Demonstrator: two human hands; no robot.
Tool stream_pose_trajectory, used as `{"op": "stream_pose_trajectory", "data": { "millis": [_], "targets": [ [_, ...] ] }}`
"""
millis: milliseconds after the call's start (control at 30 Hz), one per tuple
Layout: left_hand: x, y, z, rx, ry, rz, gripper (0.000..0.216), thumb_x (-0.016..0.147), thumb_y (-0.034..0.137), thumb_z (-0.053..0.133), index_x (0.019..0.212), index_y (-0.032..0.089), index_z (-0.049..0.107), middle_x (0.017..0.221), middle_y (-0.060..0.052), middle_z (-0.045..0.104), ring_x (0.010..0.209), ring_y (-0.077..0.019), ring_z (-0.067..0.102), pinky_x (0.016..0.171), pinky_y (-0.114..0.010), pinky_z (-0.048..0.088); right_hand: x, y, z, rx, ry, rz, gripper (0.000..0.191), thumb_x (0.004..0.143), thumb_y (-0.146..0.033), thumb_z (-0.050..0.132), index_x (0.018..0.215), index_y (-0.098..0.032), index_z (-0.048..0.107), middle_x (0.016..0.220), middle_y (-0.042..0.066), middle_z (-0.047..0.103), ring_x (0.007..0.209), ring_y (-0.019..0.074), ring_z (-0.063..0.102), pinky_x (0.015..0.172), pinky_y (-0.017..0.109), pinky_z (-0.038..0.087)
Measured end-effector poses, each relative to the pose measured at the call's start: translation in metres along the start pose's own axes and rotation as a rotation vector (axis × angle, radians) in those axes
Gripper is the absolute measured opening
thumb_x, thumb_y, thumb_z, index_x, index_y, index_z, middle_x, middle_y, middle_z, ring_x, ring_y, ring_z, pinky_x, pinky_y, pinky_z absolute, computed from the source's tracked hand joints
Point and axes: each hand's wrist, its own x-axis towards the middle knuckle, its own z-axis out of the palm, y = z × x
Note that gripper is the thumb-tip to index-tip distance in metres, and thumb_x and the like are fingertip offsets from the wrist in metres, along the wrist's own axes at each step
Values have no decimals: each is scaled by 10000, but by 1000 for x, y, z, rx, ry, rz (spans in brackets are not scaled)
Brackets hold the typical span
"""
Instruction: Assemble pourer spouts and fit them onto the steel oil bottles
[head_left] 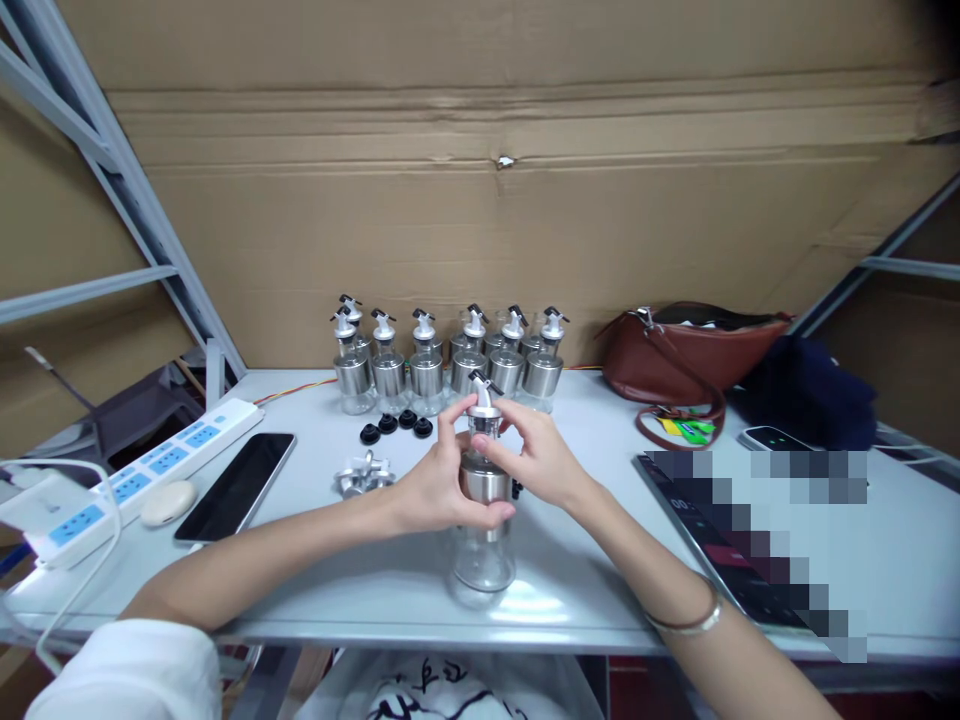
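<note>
A clear glass oil bottle (482, 545) with a steel collar and a pour spout (482, 392) stands on the white table (570, 585) in front of me. My left hand (439, 485) is wrapped round the steel collar from the left. My right hand (532, 455) pinches the spout cap at the bottle's top from the right. Behind them stands a row of several finished bottles (450, 365) with the same spouts. Several black rubber stoppers (396, 424) and loose steel spout tops (362, 475) lie to the left of the held bottle.
A white power strip (142, 470), a beige oval object (168, 502) and a dark tablet (238, 485) lie at the left. A brown bag (686, 355) and dark cloth (814, 395) sit at the back right, a blurred device (757, 530) at the right. Cardboard backs the table.
</note>
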Motion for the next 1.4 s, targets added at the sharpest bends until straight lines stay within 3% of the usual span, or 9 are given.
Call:
{"op": "stream_pose_trajectory", "data": {
  "millis": [167,300,433,700,967,1100,1233,1333,1400],
  "targets": [
    [0,1,-1,14,-7,-6,1016,665,227,750,1385,271,35,1247,-160,502,980,-237,626,833,-426,550,1,-3,-2,77,-6,14,219,866,-392,549,928,-185,585,701,-3,611,583,127,524,537,239,413],
    [1,-5,-3,110,7,109,936,673,242,740,1338,262,81,1175,-132,514,972,-229,619,830,-423,544,3,-5,-6,175,-16,-33,223,878,-404,549,916,-194,614,749,1,639,657,141,569,603,245,459],
    [2,-13,-4,215,23,231,873,685,243,724,1308,264,112,1132,-113,504,912,-208,620,770,-391,548,3,-2,-6,137,36,-111,256,869,-440,566,872,-194,636,732,9,633,646,149,558,581,254,444],
    [2,-12,-3,245,19,238,823,699,265,719,1275,242,132,1081,-102,513,852,-191,613,778,-398,537,0,0,-6,96,134,-247,269,892,-431,546,839,-182,632,693,19,625,615,150,554,570,258,436],
    [7,8,-15,289,26,190,758,784,293,671,1316,242,135,1050,-89,580,756,-157,627,725,-360,541,0,7,6,391,135,-62,349,904,-523,484,1014,-206,580,835,30,676,729,170,638,635,268,501],
    [31,53,-50,246,324,359,735,798,312,686,1322,272,173,1024,-52,607,923,-190,636,825,-362,518,3,10,6,643,233,86,379,927,-543,424,1120,-228,508,966,65,706,809,173,666,703,311,525],
    [80,101,-117,303,590,636,670,750,395,740,1218,366,260,956,38,602,898,-139,600,839,-314,490,5,11,5,693,356,152,339,920,-533,447,1055,-229,510,901,49,713,728,157,654,670,309,510],
    [122,116,-172,415,711,701,520,692,395,803,984,269,391,946,48,562,903,-113,547,881,-271,449,4,11,7,684,358,135,336,930,-528,426,1053,-227,511,873,45,711,701,154,646,666,311,503],
    [147,111,-200,494,772,659,484,735,348,783,977,254,374,928,57,529,900,-94,502,928,-259,412,3,11,9,680,338,125,335,935,-522,418,1054,-224,516,867,44,706,697,153,643,670,313,503]
  ]
}}
